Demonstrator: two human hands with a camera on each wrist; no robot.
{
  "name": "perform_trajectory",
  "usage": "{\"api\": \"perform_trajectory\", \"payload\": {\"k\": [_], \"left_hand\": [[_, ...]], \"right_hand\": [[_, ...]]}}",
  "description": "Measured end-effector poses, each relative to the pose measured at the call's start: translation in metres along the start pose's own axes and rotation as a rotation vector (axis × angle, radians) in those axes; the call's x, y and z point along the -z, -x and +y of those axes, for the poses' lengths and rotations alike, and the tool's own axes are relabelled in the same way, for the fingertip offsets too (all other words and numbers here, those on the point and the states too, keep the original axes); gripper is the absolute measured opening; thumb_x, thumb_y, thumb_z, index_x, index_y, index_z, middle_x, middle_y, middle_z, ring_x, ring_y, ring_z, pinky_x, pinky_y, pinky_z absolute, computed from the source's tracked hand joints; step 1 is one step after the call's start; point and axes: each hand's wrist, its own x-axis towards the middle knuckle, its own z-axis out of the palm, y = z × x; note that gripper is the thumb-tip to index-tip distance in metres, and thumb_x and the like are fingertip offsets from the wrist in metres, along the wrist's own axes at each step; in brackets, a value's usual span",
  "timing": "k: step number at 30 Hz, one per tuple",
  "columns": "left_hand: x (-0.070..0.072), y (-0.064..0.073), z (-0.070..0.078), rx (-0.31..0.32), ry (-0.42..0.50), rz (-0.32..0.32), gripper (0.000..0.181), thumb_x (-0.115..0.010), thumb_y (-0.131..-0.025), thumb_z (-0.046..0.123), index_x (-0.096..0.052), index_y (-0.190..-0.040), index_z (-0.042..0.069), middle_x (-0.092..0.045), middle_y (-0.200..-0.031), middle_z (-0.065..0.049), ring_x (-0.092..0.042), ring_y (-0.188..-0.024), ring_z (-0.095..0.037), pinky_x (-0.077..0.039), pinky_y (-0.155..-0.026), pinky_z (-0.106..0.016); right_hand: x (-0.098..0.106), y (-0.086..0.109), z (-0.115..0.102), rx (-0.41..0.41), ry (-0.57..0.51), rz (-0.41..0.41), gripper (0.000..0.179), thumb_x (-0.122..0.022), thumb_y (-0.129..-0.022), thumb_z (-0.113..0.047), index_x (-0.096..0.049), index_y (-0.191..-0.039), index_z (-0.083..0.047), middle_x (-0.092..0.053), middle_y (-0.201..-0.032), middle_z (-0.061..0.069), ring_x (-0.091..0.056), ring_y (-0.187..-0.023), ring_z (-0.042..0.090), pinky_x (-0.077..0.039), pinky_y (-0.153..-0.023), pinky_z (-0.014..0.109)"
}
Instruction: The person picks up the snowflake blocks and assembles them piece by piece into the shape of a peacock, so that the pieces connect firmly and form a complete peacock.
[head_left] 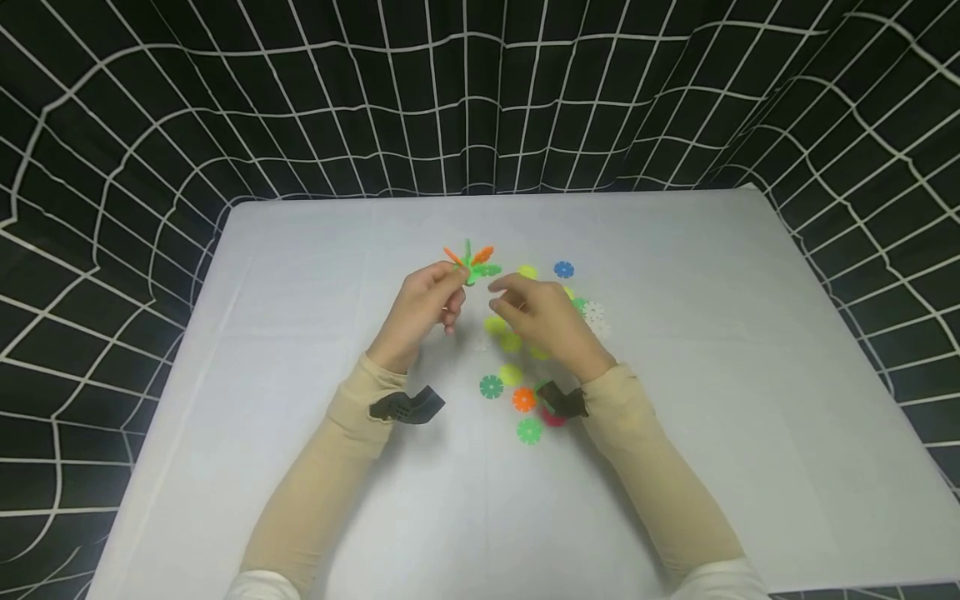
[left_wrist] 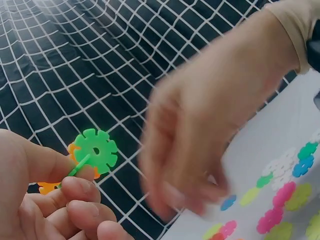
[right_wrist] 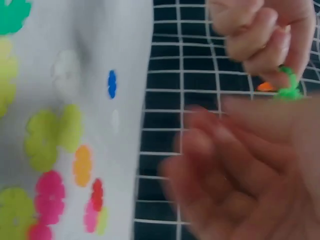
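Observation:
Above the table, my left hand point(head_left: 424, 304) pinches a cluster of interlocking flower discs point(head_left: 488, 270) between thumb and fingers. Green and orange discs fan out from it; the left wrist view shows one green disc point(left_wrist: 106, 159) face on, with orange ones partly behind the fingers. Just right of the cluster, apart from it, is my right hand point(head_left: 553, 317), its fingers loosely bent. I see nothing between those fingers in the right wrist view, where the right hand point(right_wrist: 235, 175) is blurred. Loose flower discs lie on the table beneath and around the right hand.
On the white-covered table point(head_left: 300, 375) lie a blue disc point(head_left: 564, 269), a dark green disc point(head_left: 491, 387), an orange disc point(head_left: 524, 399), a light green disc point(head_left: 529, 431), and several yellow, pink and white ones. Black cloth with white grid lines point(head_left: 480, 100) surrounds the table's back and sides.

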Motion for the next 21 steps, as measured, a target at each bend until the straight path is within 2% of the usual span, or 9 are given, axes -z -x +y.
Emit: {"api": "perform_trajectory", "payload": {"k": [4, 7, 10, 14, 18, 21], "left_hand": [[0.0, 0.001, 0.0, -0.015, 0.019, 0.002, 0.022, -0.055, -0.103, 0.028, -0.056, -0.09, 0.01, -0.043, -0.068, 0.003, -0.041, -0.058, -0.012, -0.042, -0.052, -0.021], [0.0, 0.002, 0.0, -0.011, 0.038, -0.003, 0.022, -0.055, -0.103, 0.028, -0.057, -0.091, 0.009, -0.043, -0.067, 0.002, -0.042, -0.058, -0.012, -0.042, -0.052, -0.022], [0.0, 0.001, 0.0, -0.002, 0.052, 0.006, 0.023, -0.054, -0.103, 0.029, -0.059, -0.091, 0.01, -0.044, -0.065, 0.003, -0.042, -0.057, -0.011, -0.043, -0.052, -0.022], [0.0, 0.001, 0.001, -0.005, 0.056, 0.018, 0.025, -0.054, -0.103, 0.03, -0.061, -0.09, 0.01, -0.043, -0.064, 0.004, -0.043, -0.057, -0.01, -0.044, -0.052, -0.022], [0.0, 0.0, 0.0, -0.017, 0.06, 0.025, 0.026, -0.055, -0.103, 0.03, -0.058, -0.087, 0.009, -0.042, -0.063, 0.004, -0.042, -0.057, -0.01, -0.043, -0.052, -0.021], [-0.001, 0.0, -0.002, -0.024, 0.064, 0.034, 0.026, -0.055, -0.103, 0.029, -0.058, -0.087, 0.009, -0.042, -0.064, 0.003, -0.041, -0.057, -0.01, -0.042, -0.052, -0.021]], "right_hand": [[-0.012, -0.003, 0.01, -0.042, 0.186, -0.26, 0.039, -0.061, -0.1, -0.025, -0.062, -0.138, -0.016, -0.068, -0.1, 0.001, -0.06, -0.091, 0.018, -0.052, -0.08, 0.033], [-0.022, -0.003, 0.015, -0.042, 0.264, -0.366, 0.043, -0.061, -0.099, -0.024, -0.059, -0.141, -0.021, -0.06, -0.099, 0.002, -0.053, -0.093, 0.018, -0.049, -0.074, 0.031], [-0.03, -0.002, 0.017, -0.037, 0.314, -0.381, 0.039, -0.063, -0.097, -0.02, -0.064, -0.136, -0.022, -0.057, -0.098, 0.003, -0.05, -0.094, 0.019, -0.047, -0.068, 0.029], [-0.035, -0.002, 0.019, -0.043, 0.338, -0.343, 0.035, -0.065, -0.094, -0.015, -0.067, -0.129, -0.02, -0.057, -0.102, 0.002, -0.05, -0.096, 0.02, -0.049, -0.07, 0.03], [-0.035, -0.003, 0.02, -0.042, 0.321, -0.318, 0.024, -0.065, -0.092, -0.016, -0.065, -0.116, -0.018, -0.058, -0.104, 0.0, -0.053, -0.096, 0.019, -0.052, -0.076, 0.032], [-0.028, -0.005, 0.02, -0.038, 0.26, -0.292, 0.01, -0.066, -0.094, -0.019, -0.066, -0.104, -0.017, -0.062, -0.097, -0.002, -0.056, -0.09, 0.017, -0.052, -0.077, 0.033]]}}
